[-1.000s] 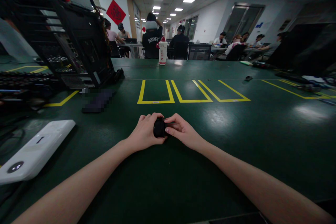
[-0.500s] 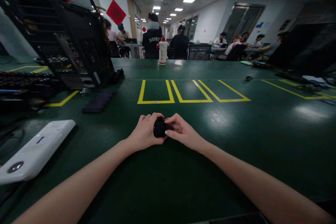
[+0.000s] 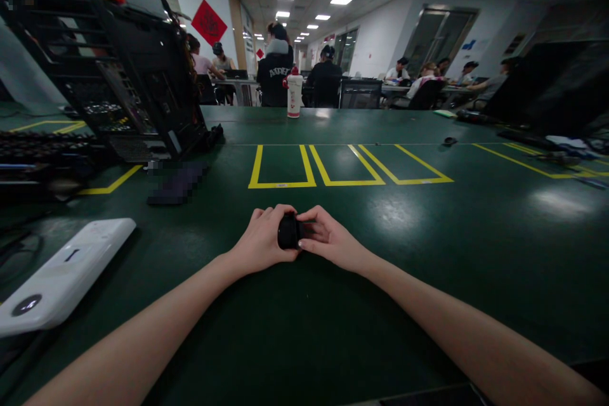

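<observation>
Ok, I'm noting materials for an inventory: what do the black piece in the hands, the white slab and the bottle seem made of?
Black piece: probably plastic, dark and smooth, though the left hand hides part.
White slab: likely smooth plastic, judging by its even, rounded shell.
Bottle: pale and smooth; plastic or coated metal, can't tell.

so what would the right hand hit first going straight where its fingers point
Likely the black cylindrical object, which the right hand seems to touch; the left hand, gripping it, comes next.
</observation>
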Motion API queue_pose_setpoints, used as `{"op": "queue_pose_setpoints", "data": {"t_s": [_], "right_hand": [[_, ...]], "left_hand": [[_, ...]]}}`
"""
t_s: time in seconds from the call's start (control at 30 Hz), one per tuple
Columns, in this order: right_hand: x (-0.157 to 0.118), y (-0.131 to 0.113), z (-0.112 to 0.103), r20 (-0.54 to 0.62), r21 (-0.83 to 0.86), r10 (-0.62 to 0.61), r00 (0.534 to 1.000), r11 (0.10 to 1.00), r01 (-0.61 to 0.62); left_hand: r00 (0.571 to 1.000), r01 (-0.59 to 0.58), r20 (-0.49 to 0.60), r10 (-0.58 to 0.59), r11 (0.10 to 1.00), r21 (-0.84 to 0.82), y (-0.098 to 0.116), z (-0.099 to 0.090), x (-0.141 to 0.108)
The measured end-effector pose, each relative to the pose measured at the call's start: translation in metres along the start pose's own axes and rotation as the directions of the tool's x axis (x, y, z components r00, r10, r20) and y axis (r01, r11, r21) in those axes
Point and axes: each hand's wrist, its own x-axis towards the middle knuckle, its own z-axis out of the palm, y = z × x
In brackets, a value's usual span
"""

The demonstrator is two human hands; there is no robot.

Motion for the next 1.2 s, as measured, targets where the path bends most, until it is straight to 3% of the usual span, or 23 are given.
{"op": "queue_pose_setpoints", "data": {"t_s": [0.27, 0.57, 0.93, 1.2], "right_hand": [[0.003, 0.005, 0.001, -0.034, 0.012, -0.029, 0.999, 0.999, 0.030], [0.001, 0.002, 0.000, 0.001, 0.018, 0.001, 1.000, 1.000, -0.001], [0.004, 0.004, -0.001, -0.065, -0.040, -0.020, 0.998, 0.999, 0.018], [0.003, 0.004, -0.001, -0.013, 0.030, -0.001, 1.000, 1.000, 0.001]], "left_hand": [[0.997, -0.021, -0.069, 0.024, 0.999, 0.036, -0.008, 0.011, 0.001], [1.000, -0.007, 0.001, 0.007, 1.000, 0.009, 0.001, 0.000, 0.000], [1.000, 0.005, 0.005, -0.005, 1.000, -0.027, 0.001, -0.002, -0.001], [1.000, -0.007, -0.007, 0.007, 1.000, 0.009, 0.001, 0.000, 0.000]]}}
